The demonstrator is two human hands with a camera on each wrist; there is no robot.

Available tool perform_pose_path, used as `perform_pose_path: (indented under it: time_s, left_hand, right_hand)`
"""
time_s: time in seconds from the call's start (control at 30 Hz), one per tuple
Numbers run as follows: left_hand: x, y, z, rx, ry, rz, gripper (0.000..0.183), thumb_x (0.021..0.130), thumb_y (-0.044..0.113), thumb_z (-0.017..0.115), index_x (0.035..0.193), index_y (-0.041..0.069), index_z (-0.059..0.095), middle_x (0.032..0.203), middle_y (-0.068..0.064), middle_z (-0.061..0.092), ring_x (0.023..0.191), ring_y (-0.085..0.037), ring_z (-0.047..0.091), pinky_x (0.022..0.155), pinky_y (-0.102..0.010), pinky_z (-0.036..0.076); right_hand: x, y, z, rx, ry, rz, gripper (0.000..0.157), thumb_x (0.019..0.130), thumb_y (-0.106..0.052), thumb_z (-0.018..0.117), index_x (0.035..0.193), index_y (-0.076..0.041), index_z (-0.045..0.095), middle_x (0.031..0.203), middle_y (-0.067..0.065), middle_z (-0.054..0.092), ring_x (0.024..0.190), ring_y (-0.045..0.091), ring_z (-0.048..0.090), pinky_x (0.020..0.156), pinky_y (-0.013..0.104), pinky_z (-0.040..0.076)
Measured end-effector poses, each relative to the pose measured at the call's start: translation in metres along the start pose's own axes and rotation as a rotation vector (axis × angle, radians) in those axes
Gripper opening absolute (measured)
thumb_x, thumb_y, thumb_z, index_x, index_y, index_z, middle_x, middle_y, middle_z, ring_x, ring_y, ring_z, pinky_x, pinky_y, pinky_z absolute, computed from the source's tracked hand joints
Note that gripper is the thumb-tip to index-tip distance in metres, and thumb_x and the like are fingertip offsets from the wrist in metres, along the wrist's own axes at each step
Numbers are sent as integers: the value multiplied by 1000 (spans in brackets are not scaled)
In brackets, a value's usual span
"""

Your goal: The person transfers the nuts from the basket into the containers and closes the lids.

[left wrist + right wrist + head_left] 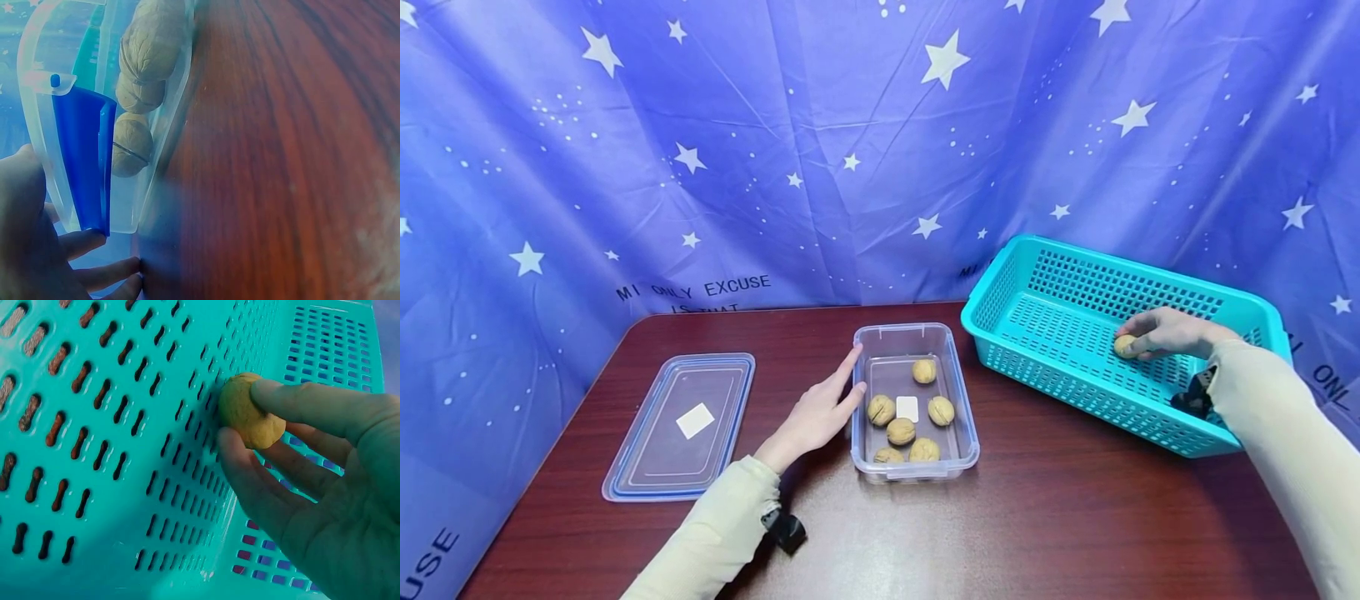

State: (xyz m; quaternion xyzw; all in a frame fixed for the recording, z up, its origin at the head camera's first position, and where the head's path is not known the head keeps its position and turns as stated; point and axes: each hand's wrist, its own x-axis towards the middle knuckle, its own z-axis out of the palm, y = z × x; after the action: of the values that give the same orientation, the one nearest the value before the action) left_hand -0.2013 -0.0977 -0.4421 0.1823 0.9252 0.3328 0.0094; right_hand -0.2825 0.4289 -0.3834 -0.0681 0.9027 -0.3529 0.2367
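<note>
My right hand (pixel 1172 332) is inside the turquoise basket (pixel 1075 375), pinching a walnut (pixel 247 412) between thumb and fingers. In the right wrist view that walnut is close to the basket's perforated surface. My left hand (pixel 814 414) rests against the left side of a clear plastic container (pixel 967 457), fingers extended along its rim. Several walnuts lie inside the container, among them one walnut (pixel 924 371) toward the back and another walnut (pixel 901 431) nearer the front. A white square (pixel 907 408) shows on its floor. The left wrist view shows fingers (pixel 84 244) touching the container's blue-edged rim.
A clear lid (pixel 655 450) with a blue seal and a white square label (pixel 696 421) lies on the left of the dark red wooden table (pixel 1037 517). Behind the table hangs a blue curtain (pixel 850 100) with white stars. The basket stands at the back right.
</note>
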Motion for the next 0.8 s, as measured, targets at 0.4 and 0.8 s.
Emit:
perform_pose_path:
  time_s: [0.4, 0.8]
  left_hand:
    - [0, 0, 1, 2, -3, -2, 60, 103, 37, 43, 157, 28, 16, 148, -12, 40, 120, -35, 53, 97, -50, 42]
    - [0, 1, 0, -8, -6, 1, 60, 103, 37, 43, 157, 27, 16, 149, -12, 38, 120, -36, 52, 97, -51, 42]
  right_hand:
    - [-3, -4, -1, 47, 56, -45, 53, 93, -8, 62, 135, 16, 40, 120, 24, 55, 97, 19, 61, 83, 39, 53]
    - [-7, -11, -7, 66, 109, -75, 55, 94, -14, 63, 137, 11, 41, 113, 13, 60, 97, 18, 61, 83, 39, 52]
